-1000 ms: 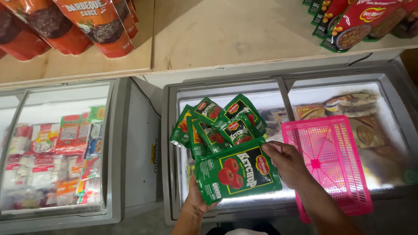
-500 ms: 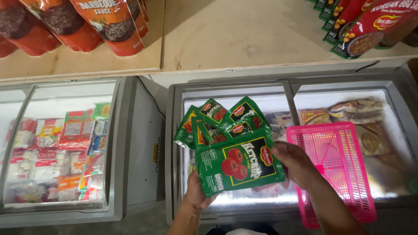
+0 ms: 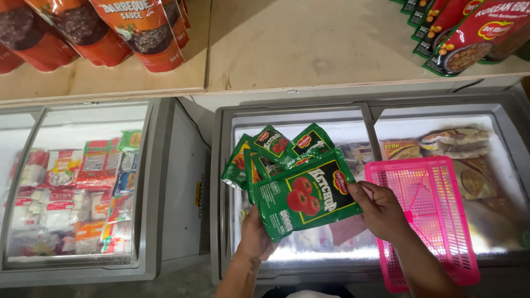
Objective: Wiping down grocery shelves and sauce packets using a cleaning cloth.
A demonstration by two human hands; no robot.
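A fan of green pouches [image 3: 287, 171] is held over the right freezer [image 3: 364, 265], above its glass lid. Five pouches can be counted: one large in front [image 3: 309, 196], showing tomatoes, and four behind it, partly hidden, so the count is not certain. The front pouch is pinched at its right edge by the right hand [image 3: 381, 209], thumb on its face, fingers curled behind. The fan is gripped from below by the left hand [image 3: 255, 237], closed on the lower left corners; its fingers are mostly hidden behind the pouches. One pink basket [image 3: 422, 218] lies on the freezer lid just right of the right hand, with the right forearm passing over its lower left part. Brown and pale packets are seen through the glass beyond the basket. Two freezers are in view: the second, left freezer [image 3: 149, 187] stands just beside the first and is filled with red, white and green packets. Above both runs a wooden shelf [image 3: 309, 49]. On its left end about five red pouches [image 3: 138, 27] are stacked, overlapping; at its right end a row of red and green pouches [image 3: 469, 33] is cut by the frame, count not readable.
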